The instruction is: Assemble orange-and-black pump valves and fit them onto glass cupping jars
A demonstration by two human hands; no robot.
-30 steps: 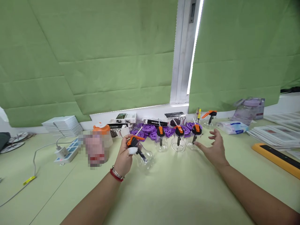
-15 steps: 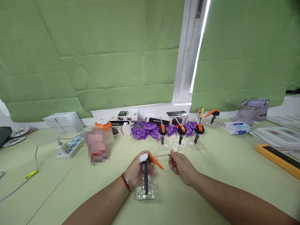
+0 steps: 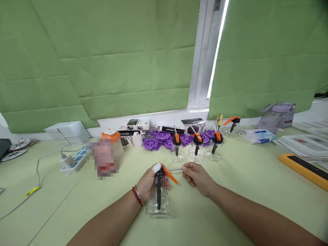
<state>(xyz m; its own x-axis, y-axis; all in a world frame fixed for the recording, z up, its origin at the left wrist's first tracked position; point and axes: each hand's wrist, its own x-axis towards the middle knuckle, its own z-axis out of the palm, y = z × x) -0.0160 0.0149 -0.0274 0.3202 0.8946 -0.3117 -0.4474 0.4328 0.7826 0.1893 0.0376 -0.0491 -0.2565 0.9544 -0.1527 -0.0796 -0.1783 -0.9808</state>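
My left hand (image 3: 150, 182) grips a clear plastic oil can (image 3: 159, 201) near its black pump top, which has an orange lever (image 3: 169, 174); a white bandage wraps one finger. My right hand (image 3: 196, 176) pinches the tip of the can's thin metal spout (image 3: 175, 169). The can is held just above the pale green table (image 3: 230, 205). Three more clear oil cans (image 3: 196, 150) with orange-and-black tops stand in a row behind my hands.
Purple plastic wheels (image 3: 159, 140) and small boxes (image 3: 134, 125) lie along the window sill. A power strip (image 3: 73, 162) with cable sits left, an orange-lidded jar (image 3: 110, 136) beside it. Stacked leaflets (image 3: 302, 145) and a yellow-edged bar (image 3: 304, 169) lie right.
My left hand has drawn the oil can back from the row toward me and turned it upright. My right hand left the row and closed on the spout tip.
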